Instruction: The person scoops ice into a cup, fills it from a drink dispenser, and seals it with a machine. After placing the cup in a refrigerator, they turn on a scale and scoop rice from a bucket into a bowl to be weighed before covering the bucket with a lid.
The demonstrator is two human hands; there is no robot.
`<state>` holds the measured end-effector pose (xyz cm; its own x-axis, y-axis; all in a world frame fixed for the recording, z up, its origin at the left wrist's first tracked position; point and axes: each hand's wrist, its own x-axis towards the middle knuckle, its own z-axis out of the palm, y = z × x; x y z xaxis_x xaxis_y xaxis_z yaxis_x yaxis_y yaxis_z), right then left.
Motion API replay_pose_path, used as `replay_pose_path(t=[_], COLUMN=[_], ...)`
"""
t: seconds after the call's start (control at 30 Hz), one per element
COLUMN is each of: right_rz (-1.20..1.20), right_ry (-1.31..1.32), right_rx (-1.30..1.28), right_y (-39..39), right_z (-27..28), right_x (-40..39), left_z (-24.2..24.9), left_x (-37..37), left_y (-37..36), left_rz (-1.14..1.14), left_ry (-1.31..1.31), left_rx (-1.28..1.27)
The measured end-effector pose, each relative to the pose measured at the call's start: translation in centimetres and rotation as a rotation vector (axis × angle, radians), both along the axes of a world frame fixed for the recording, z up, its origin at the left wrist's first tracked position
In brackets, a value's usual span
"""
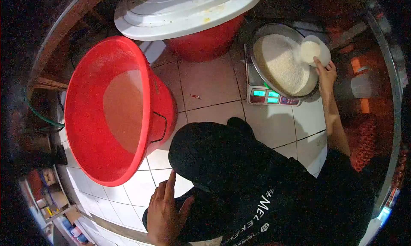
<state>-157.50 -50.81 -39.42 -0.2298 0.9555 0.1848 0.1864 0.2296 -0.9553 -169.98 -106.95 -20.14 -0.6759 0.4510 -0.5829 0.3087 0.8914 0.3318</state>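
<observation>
My right hand (326,76) grips a translucent white measuring cup (322,57) holding pale grain. The cup is tilted over the right side of a wide metal bowl (262,73). In the bowl lies a heap of whitish grain (280,59) that looks like rice. The bowl rests on a digital scale (266,99) with lit green displays. My left hand (165,205) is beside my knee, fingers stretched out and holding nothing. Nearest to it is a large red tub (147,113) with brownish contents low inside.
Behind stands another red tub (204,42) under a white lid (188,14). A small scrap (195,96) lies on the tiled floor (214,81). At lower left are shelves (64,211) with small items. A white container (361,86) hangs blurred at the right.
</observation>
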Motion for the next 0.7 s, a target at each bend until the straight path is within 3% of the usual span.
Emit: replay_pose_path(t=[0.07,0.2,0.27,0.7], right_rz=[0.134,0.147,0.078,0.110], right_ry=[0.137,0.162,0.415,0.468], right_rx=[-0.322,-0.354,-0.530,-0.537], right_y=[0.9,0.7,0.0,-1.8], right_z=[0.4,0.7,1.3,3.2], right_x=[1.3,1.3,1.1,-1.4], left_z=[-0.4,0.1,0.4,0.3], left_x=[0.4,0.6,0.8,0.9], left_y=[-0.5,-0.1,-0.1,-0.5], left_rz=[-0.010,0.014,0.000,0.019], left_ry=[0.014,0.011,0.018,0.023], left_rx=[0.040,0.044,0.040,0.061])
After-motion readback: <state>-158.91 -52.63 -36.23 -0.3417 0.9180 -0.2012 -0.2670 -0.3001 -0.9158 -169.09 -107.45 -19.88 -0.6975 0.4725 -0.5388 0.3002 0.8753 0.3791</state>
